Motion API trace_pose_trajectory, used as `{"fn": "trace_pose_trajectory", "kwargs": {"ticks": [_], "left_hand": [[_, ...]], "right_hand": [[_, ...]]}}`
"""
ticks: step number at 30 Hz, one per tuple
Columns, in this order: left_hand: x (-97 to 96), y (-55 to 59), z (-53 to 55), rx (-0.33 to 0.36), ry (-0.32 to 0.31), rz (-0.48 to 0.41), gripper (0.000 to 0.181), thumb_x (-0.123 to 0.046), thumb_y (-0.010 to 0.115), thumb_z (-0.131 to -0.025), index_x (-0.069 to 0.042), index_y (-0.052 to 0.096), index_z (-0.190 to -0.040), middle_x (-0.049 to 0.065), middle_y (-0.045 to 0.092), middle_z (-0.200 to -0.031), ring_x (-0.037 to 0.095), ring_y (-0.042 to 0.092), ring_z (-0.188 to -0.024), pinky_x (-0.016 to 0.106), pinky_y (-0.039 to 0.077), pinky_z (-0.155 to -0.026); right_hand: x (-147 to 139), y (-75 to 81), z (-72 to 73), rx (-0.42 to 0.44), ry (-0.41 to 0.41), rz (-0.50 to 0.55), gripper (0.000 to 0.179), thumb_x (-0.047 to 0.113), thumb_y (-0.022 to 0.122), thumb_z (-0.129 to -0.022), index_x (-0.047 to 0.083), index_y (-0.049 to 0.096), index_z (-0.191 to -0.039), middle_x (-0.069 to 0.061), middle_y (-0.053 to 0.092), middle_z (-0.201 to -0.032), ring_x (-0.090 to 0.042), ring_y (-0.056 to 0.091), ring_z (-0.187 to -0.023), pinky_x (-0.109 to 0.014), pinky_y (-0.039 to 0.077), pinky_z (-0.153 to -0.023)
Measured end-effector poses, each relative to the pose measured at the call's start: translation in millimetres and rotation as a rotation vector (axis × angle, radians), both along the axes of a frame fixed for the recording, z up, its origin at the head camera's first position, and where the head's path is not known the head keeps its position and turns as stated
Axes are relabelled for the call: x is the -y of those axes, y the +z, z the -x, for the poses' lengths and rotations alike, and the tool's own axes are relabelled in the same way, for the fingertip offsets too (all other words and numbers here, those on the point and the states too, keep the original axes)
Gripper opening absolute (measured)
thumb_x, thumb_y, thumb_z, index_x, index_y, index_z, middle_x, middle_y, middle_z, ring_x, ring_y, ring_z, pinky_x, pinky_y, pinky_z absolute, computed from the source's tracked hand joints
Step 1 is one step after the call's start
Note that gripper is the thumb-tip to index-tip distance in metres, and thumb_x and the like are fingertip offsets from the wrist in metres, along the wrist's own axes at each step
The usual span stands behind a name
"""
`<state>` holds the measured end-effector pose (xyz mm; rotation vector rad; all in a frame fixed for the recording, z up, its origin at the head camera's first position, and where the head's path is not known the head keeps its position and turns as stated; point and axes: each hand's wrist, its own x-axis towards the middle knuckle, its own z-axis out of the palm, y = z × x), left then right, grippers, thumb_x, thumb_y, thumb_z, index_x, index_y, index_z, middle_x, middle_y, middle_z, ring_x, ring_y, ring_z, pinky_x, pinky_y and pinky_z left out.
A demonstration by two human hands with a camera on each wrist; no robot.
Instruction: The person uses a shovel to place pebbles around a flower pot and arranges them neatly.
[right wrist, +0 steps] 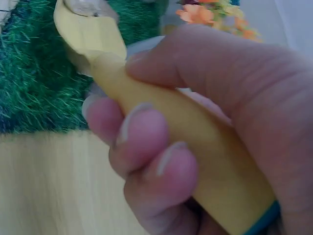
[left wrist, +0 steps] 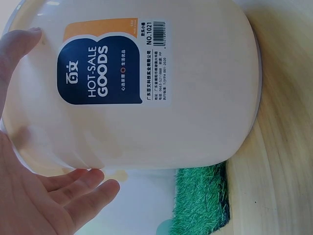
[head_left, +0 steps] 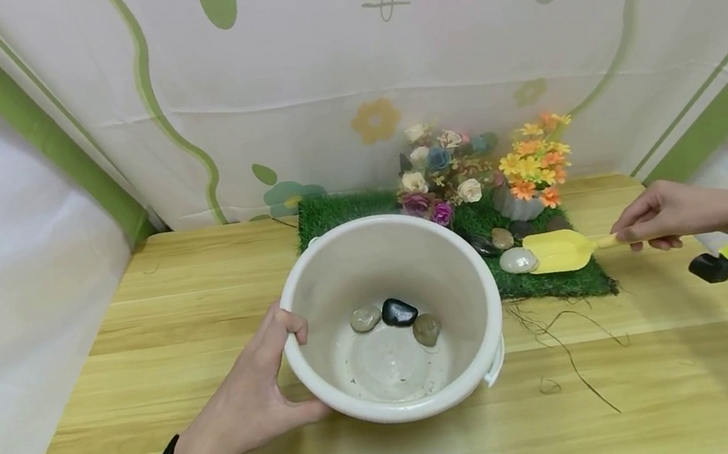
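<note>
A white bucket [head_left: 401, 410] stands upright at mid-table, with a pale stone [head_left: 366, 318], a black stone [head_left: 399, 312] and a brown stone [head_left: 427, 330] on its floor. My left hand [head_left: 251, 393] grips its rim on the left side; the bucket's labelled wall [left wrist: 195, 122] fills the left wrist view. To the right, my right hand [head_left: 662, 218] holds a yellow toy shovel [head_left: 560, 251] by its handle [right wrist: 195, 137], fingers curled round it. At the shovel's tip lies a whitish stone [head_left: 517, 260], partly on the blade, over the artificial turf mat [head_left: 556, 286].
Behind the bucket, the mat bears mixed artificial flowers [head_left: 440, 168] and a pot of orange and yellow flowers [head_left: 536, 162]. A brown pebble [head_left: 502, 238] and dark stones lie near the pot. Thin dry strands [head_left: 570, 353] are on the wooden table [head_left: 177, 349]. A printed curtain [head_left: 282, 59] hangs behind.
</note>
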<state>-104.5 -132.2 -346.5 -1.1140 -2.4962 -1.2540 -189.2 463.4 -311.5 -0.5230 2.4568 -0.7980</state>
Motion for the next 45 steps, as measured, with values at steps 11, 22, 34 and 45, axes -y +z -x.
{"fn": "trace_pose_trajectory", "kwargs": {"ticks": [11,22,34,45], "left_hand": [[-0.9,-0.5,-0.3,0.007,-0.005,-0.009,0.064,-0.040,0.081,-0.063,-0.014,0.034,-0.098,0.004,0.033,-0.136,0.024,0.036,-0.123,0.039,0.047,-0.081],[-1.5,3.6,-1.2,0.011,-0.010,-0.006,0.064,-0.033,0.082,-0.062,-0.012,0.034,-0.097,0.004,0.035,-0.133,0.025,0.034,-0.124,0.040,0.045,-0.084],[0.5,-0.4,1.0,0.015,-0.005,-0.003,0.065,-0.035,0.082,-0.062,-0.016,0.032,-0.099,0.004,0.034,-0.135,0.024,0.032,-0.126,0.042,0.044,-0.085],[0.1,0.1,1.1,0.010,0.003,0.009,0.064,-0.032,0.082,-0.061,-0.017,0.032,-0.099,0.003,0.035,-0.132,0.023,0.033,-0.125,0.043,0.043,-0.087]], "right_hand": [[-15,0.0,-23.3,-0.056,-0.135,-0.073,0.033,0.027,0.052,-0.094,0.002,0.058,-0.115,-0.003,0.061,-0.080,-0.020,0.049,-0.052,-0.031,0.044,-0.047],[3,-16.8,-50.9,-0.094,-0.257,0.034,0.036,0.027,0.047,-0.097,0.001,0.053,-0.120,-0.008,0.060,-0.081,-0.024,0.049,-0.056,-0.033,0.043,-0.050],[75,-47.6,-71.8,-0.090,-0.437,0.193,0.047,0.034,0.044,-0.097,-0.005,0.048,-0.123,-0.021,0.058,-0.089,-0.028,0.059,-0.068,-0.038,0.053,-0.059],[137,-75.5,-79.8,-0.028,-0.634,0.422,0.048,0.028,0.037,-0.100,-0.010,0.035,-0.130,-0.028,0.050,-0.099,-0.027,0.060,-0.071,-0.038,0.054,-0.062]]}}
